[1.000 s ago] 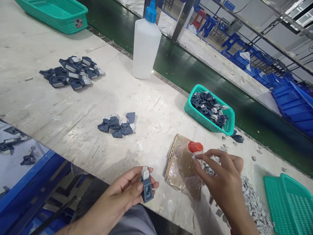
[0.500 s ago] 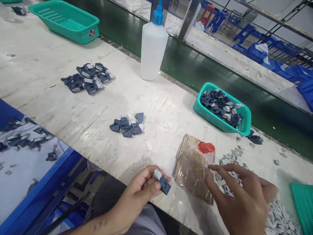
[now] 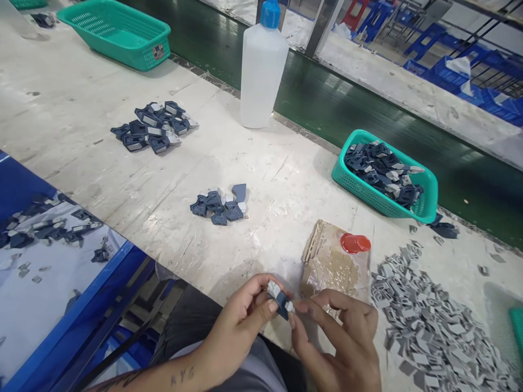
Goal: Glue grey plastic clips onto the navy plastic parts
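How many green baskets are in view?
4: upper-left basket; right-hand basket holding dark parts; and, cut off, top-left corner basket and right-edge basket. Others may be hidden.

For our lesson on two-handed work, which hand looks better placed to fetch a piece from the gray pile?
Probably the right hand: it is nearer the gray pile, though occupied with a small pale piece. The left hand, farther off, grips the dark part.
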Tool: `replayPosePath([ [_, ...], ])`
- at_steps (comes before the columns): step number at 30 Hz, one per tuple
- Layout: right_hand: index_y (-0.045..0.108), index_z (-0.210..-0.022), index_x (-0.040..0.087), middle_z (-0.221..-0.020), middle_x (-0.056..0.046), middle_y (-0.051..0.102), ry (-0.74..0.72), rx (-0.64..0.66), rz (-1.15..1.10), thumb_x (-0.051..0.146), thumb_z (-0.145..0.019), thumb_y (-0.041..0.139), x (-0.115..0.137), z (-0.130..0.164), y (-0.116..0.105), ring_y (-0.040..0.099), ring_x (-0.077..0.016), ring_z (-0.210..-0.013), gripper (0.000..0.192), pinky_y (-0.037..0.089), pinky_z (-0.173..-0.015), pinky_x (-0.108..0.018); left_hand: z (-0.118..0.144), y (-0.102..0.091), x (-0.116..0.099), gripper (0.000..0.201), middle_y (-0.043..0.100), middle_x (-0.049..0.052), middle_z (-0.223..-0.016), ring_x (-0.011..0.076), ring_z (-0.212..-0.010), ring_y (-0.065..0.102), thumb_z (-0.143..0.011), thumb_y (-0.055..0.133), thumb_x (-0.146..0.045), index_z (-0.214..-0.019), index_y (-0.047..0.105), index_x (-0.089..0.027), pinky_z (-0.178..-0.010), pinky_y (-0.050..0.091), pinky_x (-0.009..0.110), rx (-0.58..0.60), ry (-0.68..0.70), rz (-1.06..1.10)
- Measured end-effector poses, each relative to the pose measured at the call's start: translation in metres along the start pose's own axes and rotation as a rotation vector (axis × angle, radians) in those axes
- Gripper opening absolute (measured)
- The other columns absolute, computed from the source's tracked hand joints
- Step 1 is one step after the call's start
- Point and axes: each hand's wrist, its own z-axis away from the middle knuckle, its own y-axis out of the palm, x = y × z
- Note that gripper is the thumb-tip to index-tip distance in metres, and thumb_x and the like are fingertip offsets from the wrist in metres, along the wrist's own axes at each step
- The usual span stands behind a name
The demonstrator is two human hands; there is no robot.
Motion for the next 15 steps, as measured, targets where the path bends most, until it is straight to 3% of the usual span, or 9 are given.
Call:
replayPosePath([
  [6,0.059,-0.097,0.021,-0.091,-0.004,0.054,0.023,0.054,-0.009,0.019,-0.079,0.065,0.0,-0.002,0.0,0.046,-0.0167,-0.084,0.019,0.034,-0.075,-0.031,-0.001,-0.001,0.0,0.01,0.064,-0.001,-0.089,0.0175,-0.092,0.057,-0.085,0.06,-0.028,-0.093,0.064,-0.024,-0.082,0.04,0.026,0.001,0.014,-0.023],
  [10,0.062,-0.09,0.025,-0.082,-0.001,0.054,0.063,0.068,-0.078,0.019,-0.08,0.065,0.0,0.002,0.002,0.049,-0.0128,-0.08,0.012,0.041,-0.069,-0.024,-0.001,-0.002,0.0,0.009,0.066,0.0,-0.092,0.0184,-0.094,0.059,-0.085,0.06,-0.027,-0.091,0.066,-0.024,-0.087,0.041,0.027,-0.02,0.037,-0.026],
  [12,0.062,-0.085,0.024,-0.079,0.0,0.055,0.228,0.023,-0.212,0.023,-0.079,0.067,0.005,0.006,0.005,0.053,-0.0104,-0.071,0.008,0.045,-0.063,-0.021,0.001,-0.003,0.001,0.007,0.067,0.0,-0.095,0.019,-0.102,0.06,-0.084,0.062,-0.027,-0.088,0.067,-0.025,-0.091,0.04,0.027,-0.019,0.059,-0.002],
  [15,0.058,-0.091,0.023,-0.075,0.0,0.061,0.724,0.037,-0.623,0.042,-0.079,0.064,0.022,0.009,0.009,0.054,-0.0094,-0.057,0.023,0.043,-0.047,-0.019,0.006,-0.004,0.002,0.009,0.071,0.001,-0.096,0.0224,-0.112,0.059,-0.083,0.063,-0.034,-0.088,0.067,-0.028,-0.094,0.043,0.031,0.026,0.093,0.055],
])
